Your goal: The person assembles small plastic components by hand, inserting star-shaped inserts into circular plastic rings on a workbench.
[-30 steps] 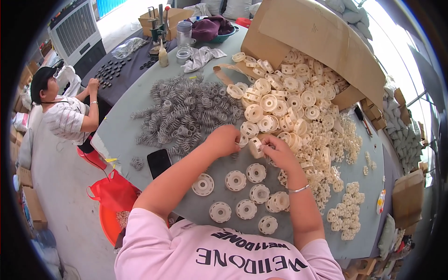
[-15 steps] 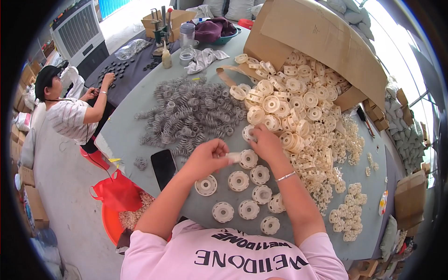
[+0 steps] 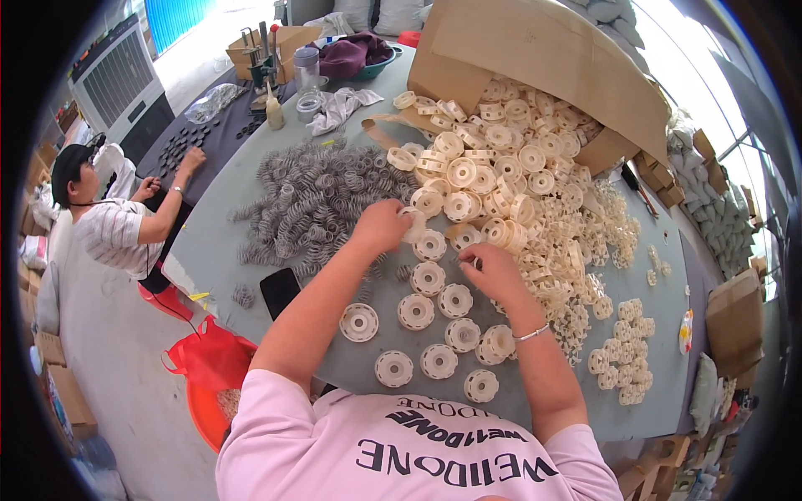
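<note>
My left hand [image 3: 386,227] is closed on a pale, translucent-looking plastic piece [image 3: 413,224], held just beyond a cream slotted plastic wheel [image 3: 430,245]. Its exact shape is partly covered by the fingers. My right hand [image 3: 494,274] hovers over the table with fingers curled together, close to another cream wheel [image 3: 462,237] at the pile's edge; anything between its fingertips is too small to make out. Several more slotted wheels [image 3: 415,311] lie flat in loose rows between my forearms. A heap of grey coil springs [image 3: 322,204] spreads beyond my left hand.
A large pile of cream wheels [image 3: 501,167] spills from a tipped cardboard box [image 3: 543,50]. Small clear-cream parts [image 3: 622,355] sit at the right. A black phone [image 3: 280,290] lies by my left forearm. A co-worker [image 3: 117,217] sits at the left beside a red bag [image 3: 209,355].
My left hand has moved away from me with the pale piece. My right hand has let go of a cream wheel and drawn back to the right. The whole view has shifted slightly.
</note>
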Motion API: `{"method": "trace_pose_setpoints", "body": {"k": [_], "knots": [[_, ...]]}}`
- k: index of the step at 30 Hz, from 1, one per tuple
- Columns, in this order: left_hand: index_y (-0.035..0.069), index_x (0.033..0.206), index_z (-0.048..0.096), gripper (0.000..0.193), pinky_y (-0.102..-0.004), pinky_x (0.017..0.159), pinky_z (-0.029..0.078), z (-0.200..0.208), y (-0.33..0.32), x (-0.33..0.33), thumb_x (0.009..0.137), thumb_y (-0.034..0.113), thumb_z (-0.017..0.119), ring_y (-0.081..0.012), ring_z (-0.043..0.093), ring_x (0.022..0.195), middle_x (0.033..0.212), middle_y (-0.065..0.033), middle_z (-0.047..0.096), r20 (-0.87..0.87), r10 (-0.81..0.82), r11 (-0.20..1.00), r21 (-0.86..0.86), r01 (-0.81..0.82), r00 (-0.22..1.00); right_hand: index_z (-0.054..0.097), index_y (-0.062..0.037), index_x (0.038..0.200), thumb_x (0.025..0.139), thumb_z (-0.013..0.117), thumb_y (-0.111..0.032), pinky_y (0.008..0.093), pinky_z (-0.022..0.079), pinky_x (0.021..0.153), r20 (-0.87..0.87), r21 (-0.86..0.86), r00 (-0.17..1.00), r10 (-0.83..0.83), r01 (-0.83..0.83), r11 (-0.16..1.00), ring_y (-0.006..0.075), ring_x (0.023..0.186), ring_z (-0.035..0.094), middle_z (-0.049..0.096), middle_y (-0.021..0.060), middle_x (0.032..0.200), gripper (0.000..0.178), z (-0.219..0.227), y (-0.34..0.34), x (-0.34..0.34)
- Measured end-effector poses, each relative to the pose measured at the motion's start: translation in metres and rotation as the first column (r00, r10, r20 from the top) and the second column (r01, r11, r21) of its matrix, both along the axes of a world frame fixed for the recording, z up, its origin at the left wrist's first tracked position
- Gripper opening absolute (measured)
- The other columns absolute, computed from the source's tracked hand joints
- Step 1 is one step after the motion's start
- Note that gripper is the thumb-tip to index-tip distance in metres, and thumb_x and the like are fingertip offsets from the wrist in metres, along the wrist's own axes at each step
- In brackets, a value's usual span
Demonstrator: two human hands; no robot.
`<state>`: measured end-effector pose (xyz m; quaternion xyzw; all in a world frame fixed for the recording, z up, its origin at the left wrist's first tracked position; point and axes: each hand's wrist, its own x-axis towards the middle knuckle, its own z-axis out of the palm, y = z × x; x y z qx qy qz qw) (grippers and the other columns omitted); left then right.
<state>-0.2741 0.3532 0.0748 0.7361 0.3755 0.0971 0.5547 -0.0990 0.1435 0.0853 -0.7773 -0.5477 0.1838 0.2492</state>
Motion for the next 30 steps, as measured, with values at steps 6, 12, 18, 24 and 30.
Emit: {"method": "trace_pose_setpoints", "body": {"k": [6,12,18,24,30], "knots": [[-0.001,0.120,0.071,0.034,-0.0321,0.055,0.057,-0.002,-0.012,-0.004,0.105,0.028,0.066,-0.0133,0.061,0.063,0.086,-0.0045,0.069,0.131,0.036,0.992,-0.122,-0.020,0.991,0.069,-0.0094,0.118,0.089,0.075,-0.021,0.0485,0.057,0.088,0.393,0.012,0.919,-0.028,0.026,1.000,0.0367,0.103,0.070,0.072,0.0135,0.105,0.032,-0.032,0.014,-0.004],[-0.001,0.120,0.073,0.035,-0.0337,0.056,0.060,-0.004,-0.049,0.021,0.104,0.029,0.064,-0.0165,0.068,0.073,0.093,-0.0083,0.073,0.154,-0.087,0.989,-0.108,0.104,0.984,0.067,-0.0086,0.121,0.094,0.071,-0.014,0.0374,0.057,0.081,-0.104,0.180,0.974,-0.203,0.219,0.959,0.0250,0.085,0.070,0.072,0.0102,0.106,0.027,0.025,-0.037,-0.018],[0.004,0.110,0.076,0.029,-0.0461,0.079,0.060,-0.020,-0.090,0.058,0.091,0.026,0.077,-0.0350,0.073,0.088,0.106,-0.0188,0.070,-0.250,-0.315,0.760,0.510,0.402,0.915,0.061,-0.0038,0.127,0.102,0.064,-0.007,0.0286,0.055,0.080,-0.649,0.321,0.757,-0.067,0.353,0.879,0.0129,0.089,0.065,0.070,0.0062,0.112,0.025,0.011,-0.126,-0.020],[0.007,0.114,0.074,0.029,-0.0432,0.078,0.054,0.010,-0.131,0.017,0.090,0.022,0.079,-0.0282,0.068,0.088,0.102,-0.0110,0.067,0.167,-0.374,0.738,0.650,0.184,0.912,0.066,-0.0016,0.121,0.102,0.063,-0.002,0.0273,0.056,0.080,-0.790,0.299,0.611,-0.053,0.458,0.837,0.0138,0.091,0.067,0.071,0.0106,0.121,0.019,-0.010,-0.213,-0.064],[0.005,0.108,0.078,0.019,-0.0280,0.062,0.047,0.001,-0.223,-0.089,0.090,0.010,0.079,-0.0133,0.058,0.068,0.087,-0.0065,0.068,0.204,-0.465,0.879,0.217,0.424,0.861,0.077,-0.0052,0.106,0.095,0.073,0.000,0.0292,0.058,0.082,-0.556,0.261,0.807,-0.199,0.397,0.880,0.0145,0.097,0.071,0.074,0.0104,0.122,0.013,-0.028,-0.244,-0.110]]}}
